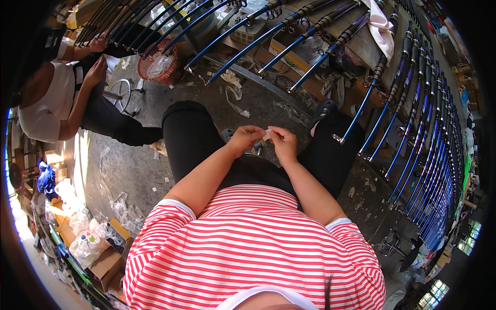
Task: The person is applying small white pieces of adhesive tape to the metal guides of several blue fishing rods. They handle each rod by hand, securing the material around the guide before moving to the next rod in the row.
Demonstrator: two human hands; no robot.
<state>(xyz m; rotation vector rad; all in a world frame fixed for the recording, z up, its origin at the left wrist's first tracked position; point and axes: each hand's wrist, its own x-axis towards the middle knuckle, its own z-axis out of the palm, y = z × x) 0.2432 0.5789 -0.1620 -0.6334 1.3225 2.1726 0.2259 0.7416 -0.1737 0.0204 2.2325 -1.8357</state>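
Note:
Between my knees, my left hand [248,139] and my right hand [283,143] meet fingertip to fingertip. Both pinch a small whitish piece [267,135], perhaps paper or a label; its exact kind is too small to make out. Beyond my hands, several blue and dark fishing rods [323,61] lie side by side on a workbench, their butt ends sticking out over its edge toward me. More fishing rods [413,129] line the right side in a dense row. None of the rods is touched by my hands.
At the left sits another person [49,103] in a white top, hands raised near the rods. A red basket [168,77] holds clear plastic. Plastic scraps litter the concrete floor [129,165]. Cardboard boxes [107,263] and plastic bags stand lower left. A pale cloth [380,28] hangs over the rods.

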